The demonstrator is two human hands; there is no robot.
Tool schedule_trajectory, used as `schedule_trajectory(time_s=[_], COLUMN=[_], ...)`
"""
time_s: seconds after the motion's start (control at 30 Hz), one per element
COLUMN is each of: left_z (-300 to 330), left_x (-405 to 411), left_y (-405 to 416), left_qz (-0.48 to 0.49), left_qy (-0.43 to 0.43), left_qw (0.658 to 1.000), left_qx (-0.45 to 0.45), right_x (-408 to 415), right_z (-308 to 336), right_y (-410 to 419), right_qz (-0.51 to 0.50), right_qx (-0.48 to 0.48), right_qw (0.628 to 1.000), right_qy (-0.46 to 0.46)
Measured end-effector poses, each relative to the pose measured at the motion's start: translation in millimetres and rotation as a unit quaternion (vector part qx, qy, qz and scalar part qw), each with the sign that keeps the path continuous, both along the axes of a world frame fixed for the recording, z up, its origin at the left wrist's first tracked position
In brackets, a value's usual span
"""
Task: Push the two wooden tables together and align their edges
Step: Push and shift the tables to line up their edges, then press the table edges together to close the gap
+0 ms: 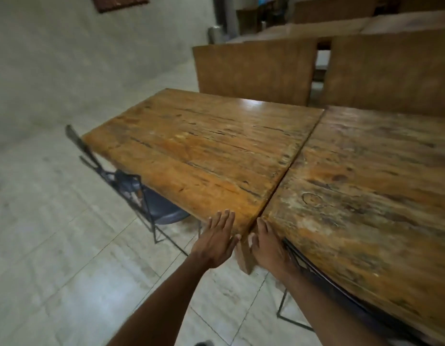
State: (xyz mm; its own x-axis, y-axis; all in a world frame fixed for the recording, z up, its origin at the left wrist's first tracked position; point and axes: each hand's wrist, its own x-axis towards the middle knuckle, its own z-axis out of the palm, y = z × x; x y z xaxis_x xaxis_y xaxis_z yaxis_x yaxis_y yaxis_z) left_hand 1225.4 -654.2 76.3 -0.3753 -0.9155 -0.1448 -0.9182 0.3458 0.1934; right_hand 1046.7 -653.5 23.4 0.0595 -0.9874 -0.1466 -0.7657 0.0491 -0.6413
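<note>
Two worn wooden tables stand side by side with only a thin dark seam between them. The left table [196,151] has an orange-brown top; the right table [371,186] looks greyer and more weathered. My left hand [217,239] lies flat, fingers together, against the near edge of the left table by its corner. My right hand [268,245] presses flat against the near edge of the right table beside the seam. Neither hand holds anything. A wooden leg shows between my hands below the corners.
A black metal chair [131,188] with a dark seat is tucked under the left table's near side. Another metal chair back [316,270] runs along the right table's near edge. Two wooden bench backs [253,71] stand behind the tables. Pale tiled floor [66,258] stretches to the left.
</note>
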Motion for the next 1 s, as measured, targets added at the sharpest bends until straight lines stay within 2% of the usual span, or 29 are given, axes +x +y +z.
schedule_trajectory(time_s=[0.23, 0.4, 0.53, 0.67, 1.0], left_z=[-76, -118, -137, -144, -147], left_x=[19, 21, 12, 8, -12], left_y=[-101, -137, -144, -154, -175], left_qz=[-0.162, -0.264, -0.278, -0.296, -0.314], left_qy=[-0.003, -0.016, 0.021, 0.052, 0.046], left_qw=[0.986, 0.964, 0.96, 0.953, 0.947], left_qx=[0.03, 0.024, -0.032, -0.047, -0.051], right_x=[5, 0, 2, 3, 1], right_z=[-56, -74, -79, -83, -89], right_y=[-58, -80, -81, -82, -84], right_qz=[-0.206, -0.262, -0.271, -0.27, -0.272], right_qx=[-0.01, -0.024, -0.051, -0.044, -0.044], right_qw=[0.977, 0.957, 0.945, 0.941, 0.937], right_qy=[0.045, 0.122, 0.175, 0.2, 0.217])
